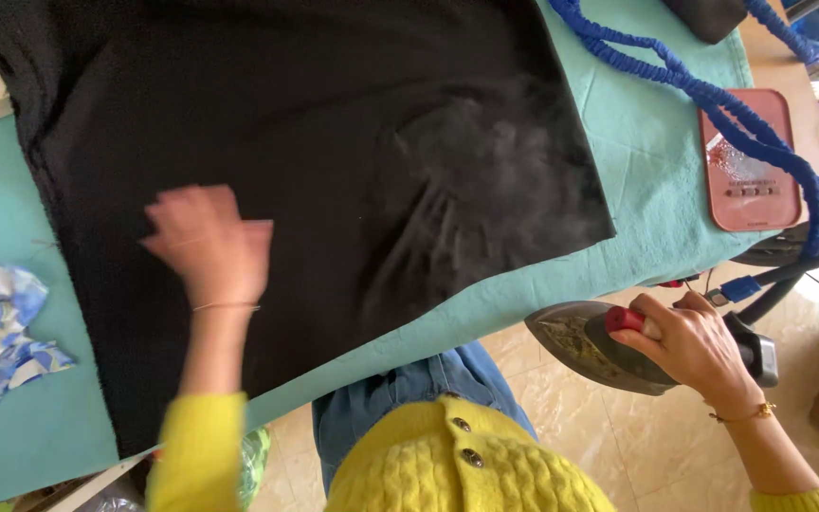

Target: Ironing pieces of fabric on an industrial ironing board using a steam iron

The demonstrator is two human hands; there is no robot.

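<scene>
Head view: I count one black cloth (315, 180), spread under my left hand (209, 245), whose fingers lie open and blurred on it. My right hand (692, 346) grips one steam iron (609, 353), held off the board's edge, beside one blue hose (713, 100).

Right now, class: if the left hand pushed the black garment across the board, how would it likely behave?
The black garment would probably bunch rather than slide whole: creases already fan out beside the left hand. It looks floppy, draping past the teal board cover.
</scene>
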